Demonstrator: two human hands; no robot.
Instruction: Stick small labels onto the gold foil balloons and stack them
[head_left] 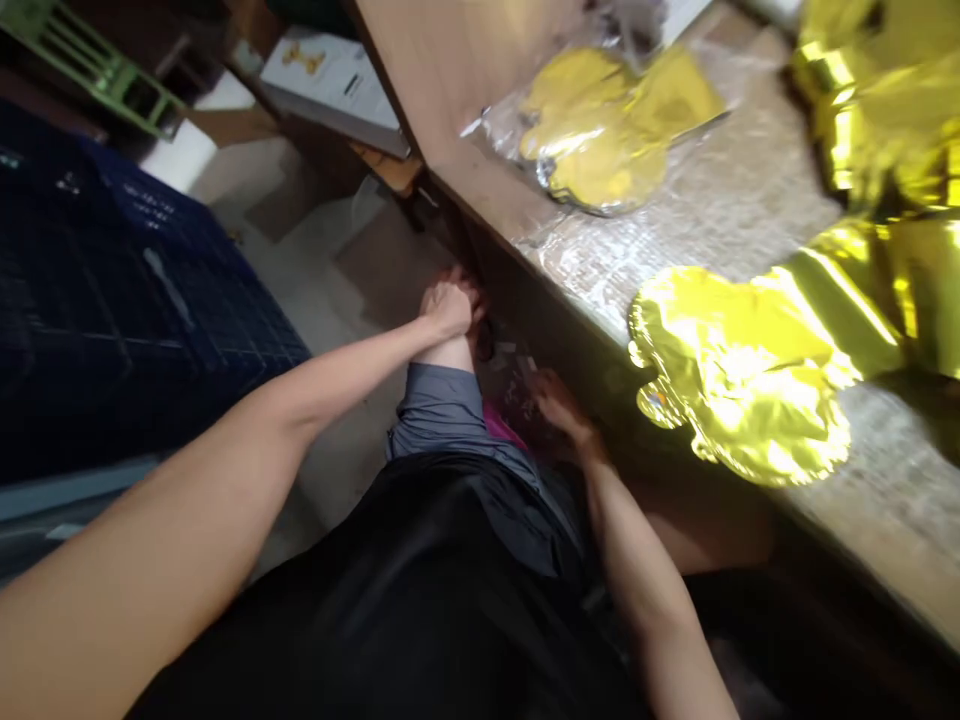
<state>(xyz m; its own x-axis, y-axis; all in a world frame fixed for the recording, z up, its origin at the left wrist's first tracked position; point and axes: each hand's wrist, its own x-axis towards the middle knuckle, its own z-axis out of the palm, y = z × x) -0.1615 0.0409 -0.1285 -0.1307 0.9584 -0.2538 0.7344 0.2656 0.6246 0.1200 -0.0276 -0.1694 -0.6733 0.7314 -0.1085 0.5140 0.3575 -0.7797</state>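
My left hand (452, 303) rests on my bare knee, below the grey shorts (439, 410). Its fingers bend over the far side of the knee and are smeared and partly hidden. Low beside the table's edge, my right hand (559, 402) reaches into the shadow with its fingers drawn together near a small pale piece. What they hold is too dim to name. Just left of that hand shows a bright pink thing (504, 428). On the table above lie a shiny gold foil balloon (742, 370) and a flat gold foil balloon (600, 130) in clear plastic wrapping.
More crumpled gold foil (892, 90) covers the far right of the table (757, 170). Dark blue crates (127, 270) stand at the left. A white box (330, 85) sits beyond the table's corner, and a green chair (97, 65) is at the upper left.
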